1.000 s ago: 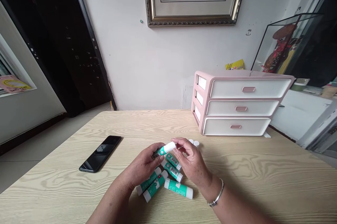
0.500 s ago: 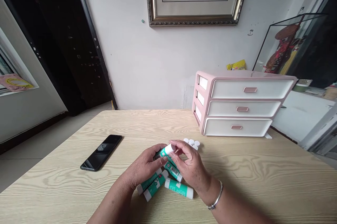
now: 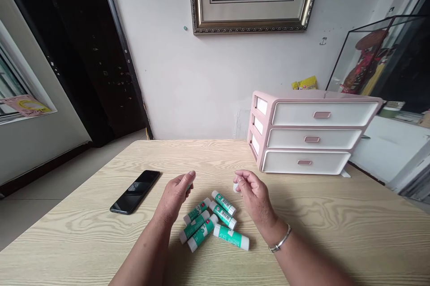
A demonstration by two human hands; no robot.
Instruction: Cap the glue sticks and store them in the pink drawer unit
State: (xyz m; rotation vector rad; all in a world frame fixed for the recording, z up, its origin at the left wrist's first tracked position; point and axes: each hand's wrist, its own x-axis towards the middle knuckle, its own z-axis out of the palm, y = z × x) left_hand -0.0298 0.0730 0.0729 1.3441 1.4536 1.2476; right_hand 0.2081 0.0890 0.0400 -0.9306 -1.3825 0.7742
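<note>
My left hand (image 3: pixel 175 194) is closed, thumb on top, around a glue stick (image 3: pixel 188 186); only a sliver of it shows past the fingers. Across from it, my right hand (image 3: pixel 252 191) pinches a small white cap (image 3: pixel 235 187) between thumb and fingertips. Between the hands, several green-and-white glue sticks lie on the table. One glue stick (image 3: pixel 231 237) rests nearest my right wrist, another glue stick (image 3: pixel 196 211) is close to my left hand, and a third glue stick (image 3: pixel 223 202) lies farthest back.
A black phone (image 3: pixel 135 192) lies on the wooden table (image 3: pixel 83 236) to the left. At the back right stands a pink drawer unit (image 3: pixel 305 138) with white drawers, a yellow packet (image 3: pixel 305 83) behind its top. A framed picture (image 3: pixel 250 26) hangs on the wall.
My hands have moved apart, and the white cap is now in my right hand, away from the glue stick. The loose white caps on the table are now hidden behind my right hand.
</note>
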